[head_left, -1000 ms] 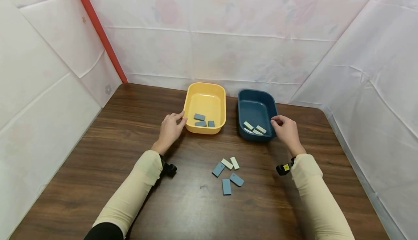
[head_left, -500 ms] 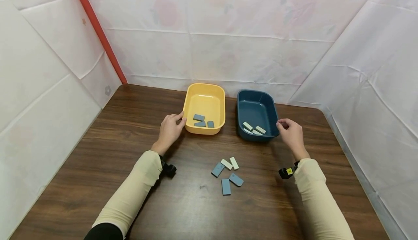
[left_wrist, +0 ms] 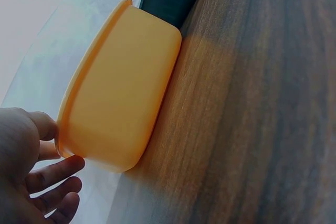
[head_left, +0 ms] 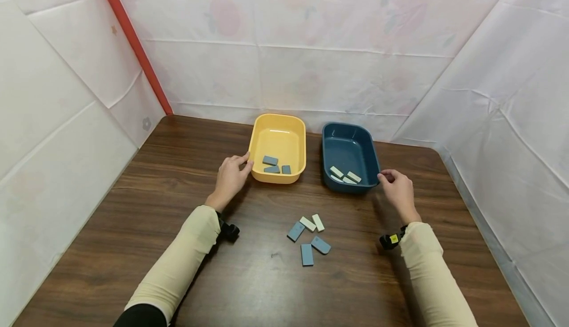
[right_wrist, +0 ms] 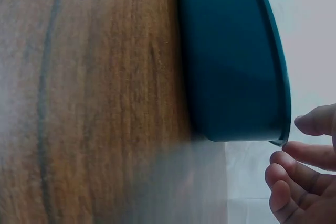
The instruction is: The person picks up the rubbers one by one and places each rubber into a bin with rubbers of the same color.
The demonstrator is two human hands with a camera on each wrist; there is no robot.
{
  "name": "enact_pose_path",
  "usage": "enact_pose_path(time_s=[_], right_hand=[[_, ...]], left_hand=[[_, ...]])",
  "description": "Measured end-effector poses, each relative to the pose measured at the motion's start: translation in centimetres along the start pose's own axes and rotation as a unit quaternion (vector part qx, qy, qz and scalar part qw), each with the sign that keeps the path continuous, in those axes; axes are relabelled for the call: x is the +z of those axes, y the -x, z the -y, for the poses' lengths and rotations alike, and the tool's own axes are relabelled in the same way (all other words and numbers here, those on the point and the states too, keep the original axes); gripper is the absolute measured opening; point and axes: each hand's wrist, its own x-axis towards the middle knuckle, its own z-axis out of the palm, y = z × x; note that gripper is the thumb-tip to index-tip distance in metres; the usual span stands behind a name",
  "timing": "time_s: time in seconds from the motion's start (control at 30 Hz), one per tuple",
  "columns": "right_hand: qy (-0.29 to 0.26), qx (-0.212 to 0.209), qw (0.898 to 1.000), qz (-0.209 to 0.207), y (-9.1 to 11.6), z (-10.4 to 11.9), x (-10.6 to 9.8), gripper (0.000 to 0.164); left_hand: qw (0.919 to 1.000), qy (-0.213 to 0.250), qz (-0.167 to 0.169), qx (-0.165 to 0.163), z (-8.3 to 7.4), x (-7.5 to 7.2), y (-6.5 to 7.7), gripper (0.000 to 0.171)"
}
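My left hand (head_left: 231, 177) has its thumb and forefinger at the left rim of a yellow tub (left_wrist: 121, 77). In the left wrist view these two fingers pinch the rim while the others curl loosely below. Beside the near right corner of a dark blue tub (right_wrist: 236, 66) is my right hand (head_left: 397, 193). Its thumb stands apart from the rim in the right wrist view, and the forefinger reaches its corner. Grey-blue tiles (head_left: 270, 160) lie inside the yellow tub, and several cream tiles (head_left: 353, 176) inside the blue one.
Between the forearms, on the brown wooden table (head_left: 186, 154), lie grey-blue tiles (head_left: 307, 255) and two cream tiles (head_left: 318, 223). White cloth (head_left: 284, 70) hangs behind and at both sides. A narrow gap separates the tubs.
My right hand has slid right and toward me along the blue tub's rim, to its near right corner. The left hand and both tubs look nearly unmoved.
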Motion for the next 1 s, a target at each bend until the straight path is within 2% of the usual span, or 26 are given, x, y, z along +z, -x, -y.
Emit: enact_pose_path(time_s=[0.67,1.0], right_hand=[[-0.005,0.040,0.999,0.037,0.37,-0.90,0.83,0.045],[-0.002,0.032,0.999,0.039,0.50,-0.91,1.02,0.045]], left_hand=[[1.0000,0.009,-0.001,0.001,-0.05,-0.28,-0.17,0.042],[0.9995,-0.013,-0.018,0.023,-0.13,-0.76,0.13,0.036]])
